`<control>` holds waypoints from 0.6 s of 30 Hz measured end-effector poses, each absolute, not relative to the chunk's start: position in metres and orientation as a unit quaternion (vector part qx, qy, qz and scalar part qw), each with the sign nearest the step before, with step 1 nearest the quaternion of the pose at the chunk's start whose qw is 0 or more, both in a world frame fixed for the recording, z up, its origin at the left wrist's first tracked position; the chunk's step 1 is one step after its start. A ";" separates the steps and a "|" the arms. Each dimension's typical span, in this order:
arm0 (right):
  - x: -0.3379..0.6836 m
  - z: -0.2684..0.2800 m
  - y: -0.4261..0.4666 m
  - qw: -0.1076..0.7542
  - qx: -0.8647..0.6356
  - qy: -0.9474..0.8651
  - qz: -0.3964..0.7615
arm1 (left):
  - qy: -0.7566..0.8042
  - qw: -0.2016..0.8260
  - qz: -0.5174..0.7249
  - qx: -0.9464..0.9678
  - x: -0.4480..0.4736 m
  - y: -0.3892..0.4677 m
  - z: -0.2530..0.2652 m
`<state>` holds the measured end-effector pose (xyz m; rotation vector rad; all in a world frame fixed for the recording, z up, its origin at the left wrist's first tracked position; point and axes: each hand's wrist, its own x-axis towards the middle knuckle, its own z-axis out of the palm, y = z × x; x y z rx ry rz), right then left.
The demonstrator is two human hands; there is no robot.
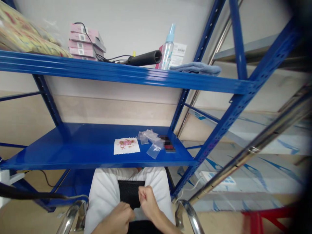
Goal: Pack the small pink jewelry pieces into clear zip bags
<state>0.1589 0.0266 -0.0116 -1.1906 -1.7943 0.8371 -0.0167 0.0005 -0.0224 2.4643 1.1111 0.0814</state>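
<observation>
at the far left, on the upper blue shelf, sits a yellow patterned bundle. near, at the left, a curved metal armrest stands beside the white trousers of the seated person. right of the bundle on the upper shelf is a stack of pink boxes, with a thin black cord running down over it.

the left hand is near, low over the lap, its fingers curled inward. farther off, on the lower blue shelf, a white sheet with a pink and brown print lies flat. between the two hands, over the lap, is a pale piece, just beside the left fingers; its outline is too unclear to name. above, a black rod-shaped tool lies along the upper shelf. the right hand is curled like a fist, slightly farther forward than the left. whether either hand grips the pale piece, i cannot tell.

just right of the sheet, clear plastic bags lie in a loose overlapping heap, reaching a dark blurred-out item at their right. above, on the upper shelf, a clear spray bottle with a light blue top stands upright, then a folded blue-grey cloth. at the near right is a red frame.
</observation>
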 end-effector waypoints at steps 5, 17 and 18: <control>0.178 0.011 0.071 0.415 -0.478 -0.726 0.269 | 0.387 0.227 0.018 0.894 -0.022 0.012 -0.030; 0.245 0.097 0.309 0.239 -0.557 -0.795 -0.031 | 0.378 0.136 0.004 0.916 -0.022 0.061 -0.017; 0.245 0.093 0.313 0.226 -0.557 -0.799 -0.028 | 0.377 0.122 0.011 0.918 -0.024 0.060 -0.019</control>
